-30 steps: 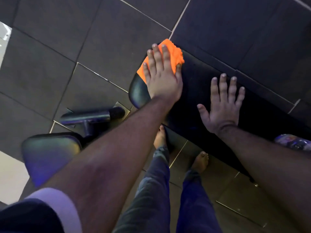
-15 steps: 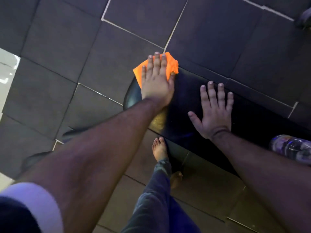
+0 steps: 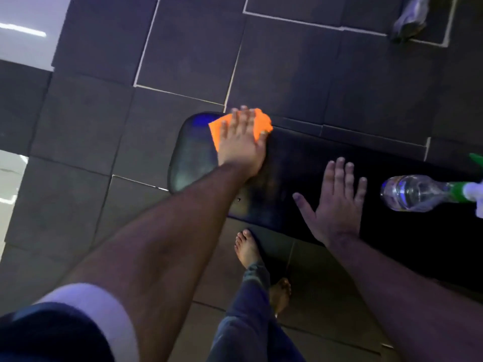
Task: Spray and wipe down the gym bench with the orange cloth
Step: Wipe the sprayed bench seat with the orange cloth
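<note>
The orange cloth (image 3: pixel 257 124) is located at the rounded left end of the gym bench surface (image 3: pixel 287 178), against its far edge. It is pressed flat under the left hand (image 3: pixel 241 142), whose fingers (image 3: pixel 244 118) are extended over the fabric rather than curled around it; orange material is exposed on both sides of the hand. The bench padding is black, and a glossy sheen with a blue reflection is seen on the end portion to the left of the cloth.

The right hand (image 3: pixel 337 199) is laid palm-down on the padding, nearer the front edge, with fingers spread and nothing gripped. It is set well apart from the cloth.

A clear spray bottle (image 3: pixel 415 192) is laid on its side on the surface to the right of the right hand, not touching it. Its green neck and white trigger head are cut off by the frame edge.

Dark tiled floor (image 3: pixel 183 48) is seen around the bench. Two bare feet and grey trouser legs are seen below the front edge. A grey object, possibly a shoe (image 3: pixel 407 19), is seen on the floor at upper right, but it is blurred.
</note>
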{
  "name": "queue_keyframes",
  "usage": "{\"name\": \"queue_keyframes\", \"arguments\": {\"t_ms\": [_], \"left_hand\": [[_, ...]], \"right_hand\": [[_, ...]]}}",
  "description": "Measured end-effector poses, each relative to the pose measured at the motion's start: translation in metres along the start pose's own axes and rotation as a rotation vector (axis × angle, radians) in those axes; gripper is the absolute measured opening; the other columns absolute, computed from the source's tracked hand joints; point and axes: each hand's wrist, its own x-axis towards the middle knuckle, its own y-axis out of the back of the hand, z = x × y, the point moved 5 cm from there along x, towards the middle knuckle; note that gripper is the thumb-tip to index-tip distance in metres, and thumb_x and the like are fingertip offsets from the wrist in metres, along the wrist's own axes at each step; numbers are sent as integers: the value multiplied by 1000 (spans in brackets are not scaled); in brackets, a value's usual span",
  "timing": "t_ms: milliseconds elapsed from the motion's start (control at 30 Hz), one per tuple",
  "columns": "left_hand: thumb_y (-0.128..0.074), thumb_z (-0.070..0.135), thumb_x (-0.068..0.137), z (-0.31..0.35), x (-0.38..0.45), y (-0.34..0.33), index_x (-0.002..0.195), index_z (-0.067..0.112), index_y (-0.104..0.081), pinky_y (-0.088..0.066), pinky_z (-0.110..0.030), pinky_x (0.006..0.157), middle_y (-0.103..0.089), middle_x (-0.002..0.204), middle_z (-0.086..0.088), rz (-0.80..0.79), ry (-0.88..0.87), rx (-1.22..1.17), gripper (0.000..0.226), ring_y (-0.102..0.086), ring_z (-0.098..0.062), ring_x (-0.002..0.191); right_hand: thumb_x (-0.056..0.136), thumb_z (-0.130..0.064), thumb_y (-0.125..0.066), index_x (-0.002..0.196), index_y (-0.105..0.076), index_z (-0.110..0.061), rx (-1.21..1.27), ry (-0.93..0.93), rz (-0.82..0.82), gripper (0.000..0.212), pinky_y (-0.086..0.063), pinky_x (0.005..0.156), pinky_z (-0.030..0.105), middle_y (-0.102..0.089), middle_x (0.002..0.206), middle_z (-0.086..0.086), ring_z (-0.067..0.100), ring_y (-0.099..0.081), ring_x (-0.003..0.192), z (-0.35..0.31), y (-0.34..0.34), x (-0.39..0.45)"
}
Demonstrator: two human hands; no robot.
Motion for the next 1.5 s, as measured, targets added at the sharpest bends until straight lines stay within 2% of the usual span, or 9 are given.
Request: {"name": "queue_keyframes", "arguments": {"t_ms": [167, 433, 567, 700, 767, 933, 1167, 1367, 1500], "left_hand": [[-19, 57, 106, -20, -57, -21, 174, 19, -9, 1, -43, 136, -6, 182, -2, -134, -610, 232, 79, -1, -18, 168], [-29, 47, 115, 22, -11, -13, 175, 18, -6, 6, -46, 135, 0, 184, -1, 23, 46, 10, 70, 6, -22, 169], [-22, 54, 109, 58, -39, -36, 174, 20, -16, -1, -47, 135, -12, 183, -2, -55, -411, 116, 74, -5, -22, 169], [-40, 48, 109, -40, -128, -54, 173, 18, -19, -15, -51, 135, -13, 180, -3, -91, -694, 266, 74, -15, -24, 167], [-40, 48, 107, -83, -139, -45, 171, 15, -22, -27, -58, 131, -17, 178, -3, 2, -508, 204, 74, -19, -24, 165], [-21, 54, 107, -3, -117, -63, 175, 15, -11, 3, -46, 134, -5, 183, -5, 186, 119, -93, 79, 0, -23, 169], [-38, 50, 106, -8, -163, -83, 173, 18, -17, -17, -52, 135, -12, 181, -3, -85, -590, 256, 77, -10, -23, 168], [-18, 57, 106, 2, -122, -56, 175, 20, -5, 4, -45, 133, -1, 183, -4, 84, 1, 18, 79, 2, -24, 169], [-22, 58, 107, 66, -155, -94, 175, 26, -7, 3, -50, 135, 8, 180, 2, -28, -429, 183, 76, 10, -22, 168]], "right_hand": [[90, -92, -14, 169, 10, -14, -43, 121, -55, 113, -4, 132, 58, 9, 179, 6, 27, 7, 165, 25, -10, -1], [88, -93, -17, 169, 0, -10, 1, 136, 12, 117, -7, 130, 61, 1, 179, 10, 30, 1, 165, 25, -20, 4], [70, -109, -15, 169, -1, -9, 50, 215, -14, 142, -4, 131, 61, 0, 179, 10, 30, 2, 165, 31, -20, 2], [64, -112, -16, 169, 0, -8, 44, 225, -42, 149, -5, 131, 62, 2, 179, 11, 30, 4, 165, 31, -18, 2], [65, -112, -18, 169, -1, -8, 34, 215, -32, 149, -5, 130, 62, 0, 179, 12, 31, 3, 165, 30, -17, 2], [70, -109, -13, 169, -1, -8, 33, 232, -29, 142, 0, 131, 60, 3, 179, 12, 31, 5, 165, 29, -19, 0], [96, -83, -10, 169, -8, -8, 65, 285, 28, 105, -3, 132, 57, -3, 179, 12, 28, 2, 166, 40, -8, -12], [97, -75, -29, 168, -10, -4, -68, 244, 81, 103, -6, 132, 57, -4, 178, 17, 32, -3, 165, 64, -25, -55], [98, -74, -29, 168, -14, -5, -49, 223, 115, 100, -11, 132, 56, -9, 178, 17, 31, -8, 165, 66, -28, -56]]}}
